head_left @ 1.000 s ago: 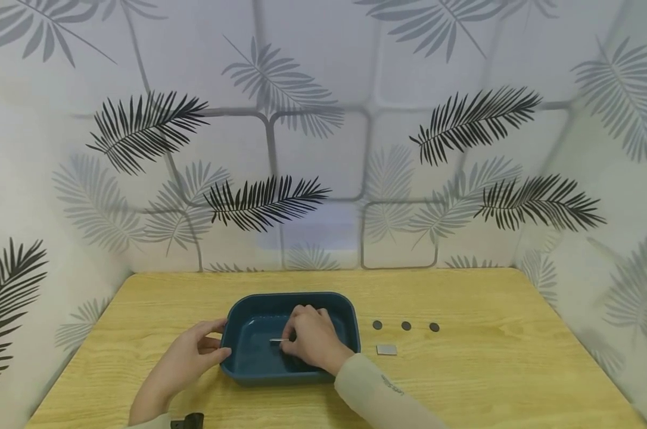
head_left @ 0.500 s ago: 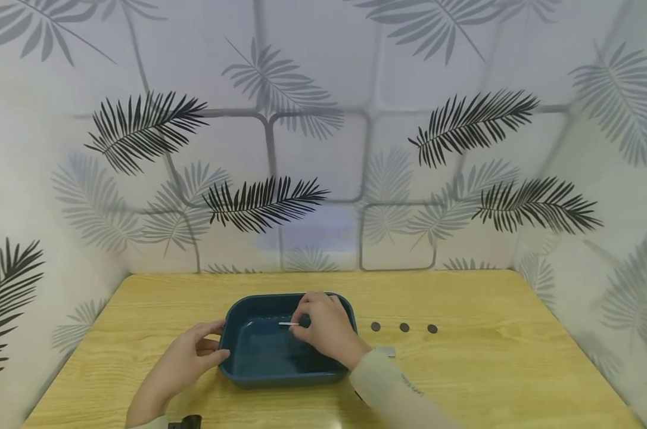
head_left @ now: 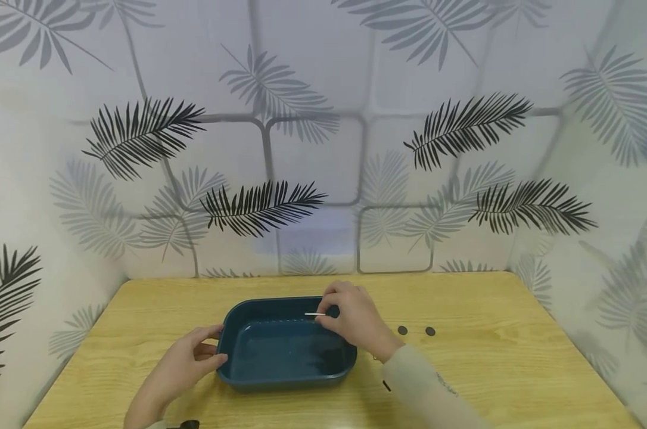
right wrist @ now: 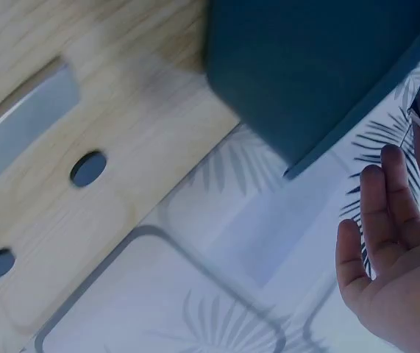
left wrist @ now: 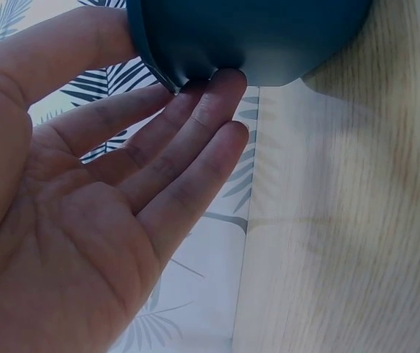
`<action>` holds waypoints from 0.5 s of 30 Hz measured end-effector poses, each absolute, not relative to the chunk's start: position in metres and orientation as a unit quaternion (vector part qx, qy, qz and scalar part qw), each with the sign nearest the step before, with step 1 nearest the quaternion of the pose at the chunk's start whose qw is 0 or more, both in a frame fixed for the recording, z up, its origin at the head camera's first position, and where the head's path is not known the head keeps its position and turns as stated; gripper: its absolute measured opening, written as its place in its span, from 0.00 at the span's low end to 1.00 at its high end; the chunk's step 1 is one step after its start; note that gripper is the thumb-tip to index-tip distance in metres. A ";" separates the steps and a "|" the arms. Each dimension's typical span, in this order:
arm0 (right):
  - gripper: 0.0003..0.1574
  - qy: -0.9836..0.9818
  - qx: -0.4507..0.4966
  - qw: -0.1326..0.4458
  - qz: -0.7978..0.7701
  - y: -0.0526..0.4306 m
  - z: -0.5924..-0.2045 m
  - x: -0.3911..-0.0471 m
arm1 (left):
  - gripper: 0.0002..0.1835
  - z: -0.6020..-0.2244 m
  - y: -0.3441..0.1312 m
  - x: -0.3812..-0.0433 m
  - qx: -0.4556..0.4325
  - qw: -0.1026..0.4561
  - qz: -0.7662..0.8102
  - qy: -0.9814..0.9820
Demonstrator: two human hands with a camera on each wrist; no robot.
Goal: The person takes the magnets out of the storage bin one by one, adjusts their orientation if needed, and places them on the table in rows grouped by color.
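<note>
A dark blue rectangular basin [head_left: 280,381] with rounded corners stands on the wooden table. My left hand [head_left: 186,369] is at its left end, thumb and fingertips touching the wall near the rim; in the left wrist view the fingers [left wrist: 184,165] are fairly straight. Over the basin's far right corner, my right hand [head_left: 352,313] pinches a thin, flat silvery piece [head_left: 314,313] between thumb and fingers, level with the rim and pointing left. The right wrist view catches only an edge of this piece [right wrist: 415,118], beside the loosely bent other fingers [right wrist: 379,206].
Two dark round discs [head_left: 403,330] [head_left: 430,331] lie on the table right of the basin. A flat silvery rectangle [right wrist: 29,118] lies near the discs [right wrist: 88,169] in the right wrist view; my right wrist mostly hides it in the head view. A leaf-patterned wall [head_left: 313,226] rises behind the table.
My right hand has moved from the middle of the basin up and right to its far right corner, carrying the silvery piece. The left hand stays at the basin's left end.
</note>
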State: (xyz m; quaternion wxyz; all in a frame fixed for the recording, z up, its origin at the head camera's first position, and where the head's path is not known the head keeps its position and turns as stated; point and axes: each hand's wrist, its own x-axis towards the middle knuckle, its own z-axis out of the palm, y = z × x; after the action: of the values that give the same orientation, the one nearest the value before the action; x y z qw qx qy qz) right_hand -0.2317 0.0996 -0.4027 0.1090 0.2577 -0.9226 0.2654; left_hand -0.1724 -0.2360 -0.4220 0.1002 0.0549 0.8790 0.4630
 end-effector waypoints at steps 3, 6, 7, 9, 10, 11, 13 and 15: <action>0.05 -0.925 0.251 0.106 0.267 0.111 -0.400 -0.233 | 0.36 -0.422 -0.236 -0.172 0.051 0.103 0.462 0.879; 0.05 -0.928 0.245 0.108 0.260 0.122 -0.401 -0.233 | 0.36 -0.424 -0.236 -0.172 0.048 0.102 0.460 0.881; 0.06 -0.928 0.245 0.112 0.256 0.125 -0.401 -0.234 | 0.36 -0.424 -0.236 -0.172 0.047 0.101 0.459 0.882; 0.06 -0.928 0.249 0.117 0.251 0.132 -0.402 -0.235 | 0.36 -0.425 -0.236 -0.172 0.045 0.099 0.457 0.883; 0.06 -0.927 0.251 0.121 0.250 0.135 -0.402 -0.235 | 0.36 -0.425 -0.236 -0.172 0.044 0.099 0.455 0.884; 0.07 -0.927 0.251 0.123 0.249 0.138 -0.402 -0.235 | 0.36 -0.425 -0.236 -0.172 0.043 0.099 0.454 0.884; 0.07 -0.927 0.253 0.127 0.246 0.144 -0.402 -0.235 | 0.36 -0.425 -0.236 -0.172 0.044 0.099 0.453 0.885; 0.07 -0.928 0.252 0.127 0.243 0.150 -0.401 -0.236 | 0.37 -0.424 -0.236 -0.172 0.048 0.099 0.453 0.885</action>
State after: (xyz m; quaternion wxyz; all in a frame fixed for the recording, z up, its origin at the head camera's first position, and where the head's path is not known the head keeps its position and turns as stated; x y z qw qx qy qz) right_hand -0.2358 0.1499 -0.4009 0.1272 0.2518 -0.9281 0.2428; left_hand -0.1718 -0.2357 -0.4236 0.0985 0.0475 0.8845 0.4535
